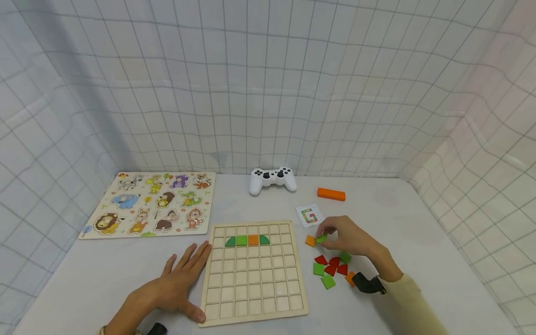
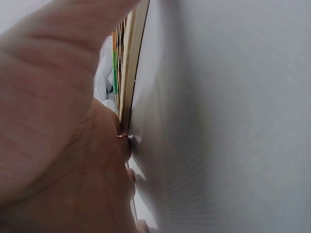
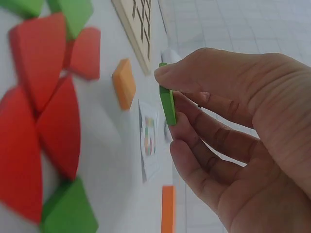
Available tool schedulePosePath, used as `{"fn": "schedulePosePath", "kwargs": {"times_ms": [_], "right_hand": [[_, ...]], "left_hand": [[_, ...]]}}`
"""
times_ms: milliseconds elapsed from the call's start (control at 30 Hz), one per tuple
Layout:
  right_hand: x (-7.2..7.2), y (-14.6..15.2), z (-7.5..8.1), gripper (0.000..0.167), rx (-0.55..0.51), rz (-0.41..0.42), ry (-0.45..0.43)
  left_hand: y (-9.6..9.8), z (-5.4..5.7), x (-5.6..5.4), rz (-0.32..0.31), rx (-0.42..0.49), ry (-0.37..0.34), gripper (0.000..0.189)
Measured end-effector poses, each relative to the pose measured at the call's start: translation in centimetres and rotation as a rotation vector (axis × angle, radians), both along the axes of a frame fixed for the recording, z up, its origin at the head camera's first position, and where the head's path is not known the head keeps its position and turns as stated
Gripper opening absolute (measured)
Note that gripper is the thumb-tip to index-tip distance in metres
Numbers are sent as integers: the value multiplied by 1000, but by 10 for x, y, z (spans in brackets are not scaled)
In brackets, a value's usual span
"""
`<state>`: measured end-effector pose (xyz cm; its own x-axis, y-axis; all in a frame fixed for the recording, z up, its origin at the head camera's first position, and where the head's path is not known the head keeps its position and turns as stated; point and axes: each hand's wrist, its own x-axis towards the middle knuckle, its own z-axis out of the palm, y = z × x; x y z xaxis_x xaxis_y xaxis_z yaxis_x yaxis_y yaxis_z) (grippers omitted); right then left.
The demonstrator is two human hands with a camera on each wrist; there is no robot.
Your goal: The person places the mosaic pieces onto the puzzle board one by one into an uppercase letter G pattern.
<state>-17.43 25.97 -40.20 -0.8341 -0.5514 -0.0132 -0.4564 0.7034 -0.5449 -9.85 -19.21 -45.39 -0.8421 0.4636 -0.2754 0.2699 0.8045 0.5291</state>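
My right hand (image 1: 347,236) pinches a light green tile (image 3: 167,99) between thumb and fingers, right beside an orange square tile (image 1: 310,240). Spread along the left side of the wooden grid board (image 1: 254,278) is my left hand (image 1: 176,283), its fingers extended and its thumb by the lower corner. In one upper row of the board sit a dark green quarter-round tile (image 1: 231,242), a light green square (image 1: 242,240), an orange square (image 1: 253,240) and a second dark green quarter-round (image 1: 264,239). A small pattern card (image 1: 310,215) lies just beyond my right hand.
Red curved tiles (image 1: 331,270) lie loosely among green squares (image 1: 328,281) and an orange tile (image 1: 350,278) near my right wrist. Further back are an orange bar (image 1: 331,194) and a white game controller (image 1: 273,180). An animal puzzle board (image 1: 146,204) occupies the left rear.
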Motion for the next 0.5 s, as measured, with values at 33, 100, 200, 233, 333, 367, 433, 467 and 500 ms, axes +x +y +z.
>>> {"fn": "schedulePosePath", "kwargs": {"times_ms": [33,100,200,233,333,367,433,467,500], "right_hand": [[0,-4,1,14,-8,14,1],[-1,-12,1,12,-25,40,2],[-2,-23,2,11,-26,66,6],[-2,-27,1,11,-20,74,8],[-2,-38,3,11,-5,90,7],[-2,-41,3,11,-2,98,9],[-3,-48,4,12,3,113,16],[-4,-52,5,12,0,121,21],[-5,-55,5,12,-5,133,26]], "left_hand": [[0,0,0,0,-3,2,155],[0,-1,1,-2,-5,5,155],[1,-3,0,-1,-5,6,155],[0,-3,0,-2,-6,2,155],[0,-3,-1,-2,-8,-4,155],[0,-3,-1,0,-8,-6,155],[0,-1,-1,-2,-9,-9,155],[0,-1,-1,0,-5,-12,155],[0,0,-1,0,-2,-14,155]]}}
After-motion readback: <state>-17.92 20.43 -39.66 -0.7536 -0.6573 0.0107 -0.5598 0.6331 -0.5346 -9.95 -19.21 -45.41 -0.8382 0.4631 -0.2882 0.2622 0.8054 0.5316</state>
